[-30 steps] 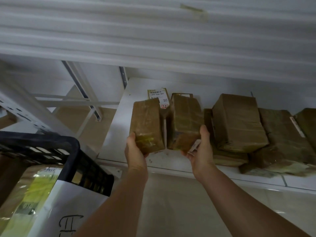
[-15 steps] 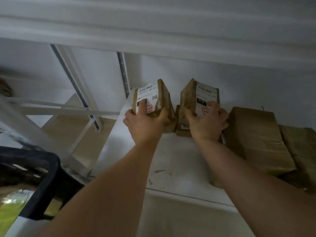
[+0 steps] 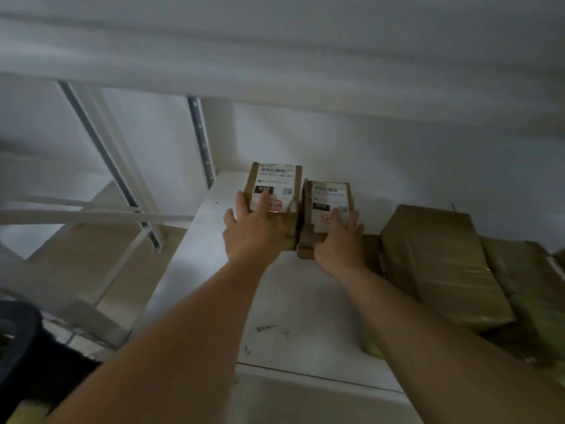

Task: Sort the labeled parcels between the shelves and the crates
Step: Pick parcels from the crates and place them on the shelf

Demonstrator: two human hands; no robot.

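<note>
Dim, soft, motion-blurred wide-angle view; bowed edges, shadowed corners.

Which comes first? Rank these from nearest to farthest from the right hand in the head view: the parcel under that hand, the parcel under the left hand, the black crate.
1. The right labeled parcel, directly under the right hand, which touches it.
2. The left labeled parcel, beside it to the left, under the left hand.
3. The black crate, far off at lower left, below the shelf.
</note>
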